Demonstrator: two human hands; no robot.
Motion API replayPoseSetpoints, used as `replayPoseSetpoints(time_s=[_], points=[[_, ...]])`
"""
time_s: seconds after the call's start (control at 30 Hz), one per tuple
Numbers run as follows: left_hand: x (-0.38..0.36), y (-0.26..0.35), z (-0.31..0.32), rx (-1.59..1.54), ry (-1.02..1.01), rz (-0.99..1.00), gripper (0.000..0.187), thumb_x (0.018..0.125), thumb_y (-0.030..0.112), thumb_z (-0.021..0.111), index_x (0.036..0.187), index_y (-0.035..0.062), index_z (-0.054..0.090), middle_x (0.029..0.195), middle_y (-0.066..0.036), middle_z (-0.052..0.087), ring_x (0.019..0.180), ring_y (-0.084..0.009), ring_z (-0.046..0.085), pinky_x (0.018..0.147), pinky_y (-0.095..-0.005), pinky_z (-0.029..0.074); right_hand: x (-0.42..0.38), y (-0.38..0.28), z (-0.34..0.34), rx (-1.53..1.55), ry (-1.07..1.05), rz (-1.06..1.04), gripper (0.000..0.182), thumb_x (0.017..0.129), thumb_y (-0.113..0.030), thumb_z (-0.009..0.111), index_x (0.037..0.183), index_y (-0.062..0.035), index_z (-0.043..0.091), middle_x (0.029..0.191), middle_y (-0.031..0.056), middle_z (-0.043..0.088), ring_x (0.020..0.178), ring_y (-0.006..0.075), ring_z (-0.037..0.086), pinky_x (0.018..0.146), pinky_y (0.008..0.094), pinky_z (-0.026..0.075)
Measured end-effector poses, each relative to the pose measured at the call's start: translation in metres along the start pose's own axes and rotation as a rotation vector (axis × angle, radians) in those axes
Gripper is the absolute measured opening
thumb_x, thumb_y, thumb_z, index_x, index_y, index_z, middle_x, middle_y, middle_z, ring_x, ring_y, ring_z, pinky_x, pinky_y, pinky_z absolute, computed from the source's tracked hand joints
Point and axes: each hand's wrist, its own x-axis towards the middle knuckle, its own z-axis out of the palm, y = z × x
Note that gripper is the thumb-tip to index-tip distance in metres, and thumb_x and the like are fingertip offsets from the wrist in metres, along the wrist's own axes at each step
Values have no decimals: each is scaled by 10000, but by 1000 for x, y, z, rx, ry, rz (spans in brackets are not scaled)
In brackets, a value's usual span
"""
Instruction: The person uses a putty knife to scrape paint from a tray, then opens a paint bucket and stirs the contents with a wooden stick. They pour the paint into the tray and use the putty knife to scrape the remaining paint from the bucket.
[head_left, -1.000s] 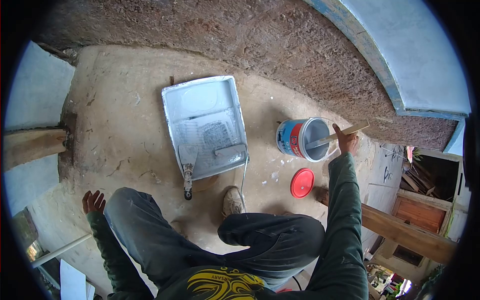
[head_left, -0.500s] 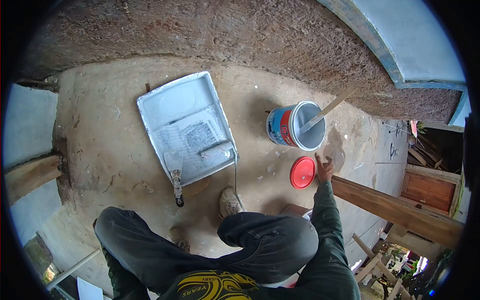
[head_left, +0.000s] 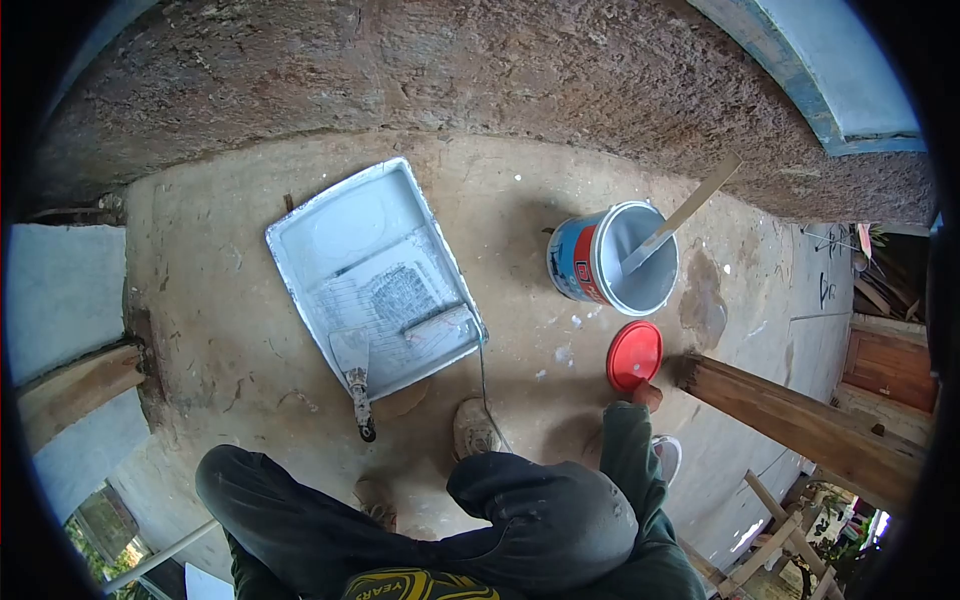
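My right hand (head_left: 648, 396) is low at the near edge of a round red lid (head_left: 634, 355), its fingers closed at the rim and partly hidden. Just beyond the lid stands an open paint bucket (head_left: 575, 258) with grey paint and a wooden stick (head_left: 690, 215) leaning in it. To the left lies a paint tray (head_left: 372, 240) holding wet light paint. A roller (head_left: 437, 325) rests inside the tray, and a putty knife (head_left: 357, 385) lies across its near edge. My left hand is out of sight beyond my left leg.
A wooden post (head_left: 800, 420) is close to the right of my right hand. The rough brown wall base (head_left: 450, 70) runs along the far side. Another container with a pale rim (head_left: 668, 458) stands beside my right forearm. My shoe (head_left: 474, 428) is near the tray.
My right hand has moved from beside the lid, fingers spread, to closing at its near edge. The view has shifted a little, so the tray and bucket sit slightly differently.
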Motion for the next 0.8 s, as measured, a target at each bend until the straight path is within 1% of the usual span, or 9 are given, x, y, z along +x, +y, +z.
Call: replayPoseSetpoints(time_s=[0.3,0.33,0.37,0.43,0.47,0.5,0.57,0.73,0.8], points=[[-23,20,-51,19,122,19,451,889,171,651,1302,171,468,1107,-237,621,974,-383,648,752,-487,550,24,19,19,205,186,226,224,791,-202,594,736,-29,725,768,180,709,716,320,703,616,446,532],[-25,22,-73,19,144,28,451,889,171,650,1302,172,468,1108,-236,621,974,-383,648,752,-488,550,72,62,45,420,52,231,365,758,-315,597,744,35,701,679,179,671,612,336,629,540,449,469],[-21,21,-87,15,159,37,451,889,170,650,1302,173,468,1109,-235,621,974,-383,648,752,-489,549,49,38,32,-290,200,-189,207,849,-148,582,694,-162,719,704,3,710,662,153,702,536,332,524],[-8,17,-108,2,178,49,452,889,169,649,1303,176,467,1111,-232,621,975,-383,647,753,-491,547,9,2,-24,-345,117,-335,129,846,-181,598,823,-128,714,809,67,720,748,233,707,634,375,541],[-5,15,-112,-6,181,51,452,890,168,649,1303,177,467,1111,-231,621,975,-384,647,753,-492,547,-11,-15,-43,193,349,-62,177,839,-200,612,958,-78,659,943,143,698,879,327,676,760,416,523],[0,13,-113,-13,179,50,453,890,168,649,1304,178,466,1112,-230,621,975,-384,647,753,-493,546,-19,-24,-57,201,355,-61,177,839,-200,612,958,-78,659,943,143,698,879,327,676,760,416,523],[11,1,-106,-29,156,38,453,890,167,648,1304,180,466,1114,-228,621,976,-384,646,753,-495,544,-25,-28,-82,327,267,-275,263,836,-202,608,1033,-29,590,1035,197,659,976,388,626,839,444,489],[57,86,-147,-126,83,69,505,920,191,598,1372,298,399,1279,-130,572,1079,-362,610,866,-526,447,-42,-36,-145,282,316,-375,221,843,-142,564,1017,-10,600,990,193,671,933,377,645,816,447,499],[90,132,-185,-171,112,129,485,917,389,553,1378,341,409,1443,-130,451,1219,-346,523,937,-530,400,-44,-38,-163,327,302,-365,236,858,-132,523,1032,3,608,980,200,677,911,375,655,812,439,504]])
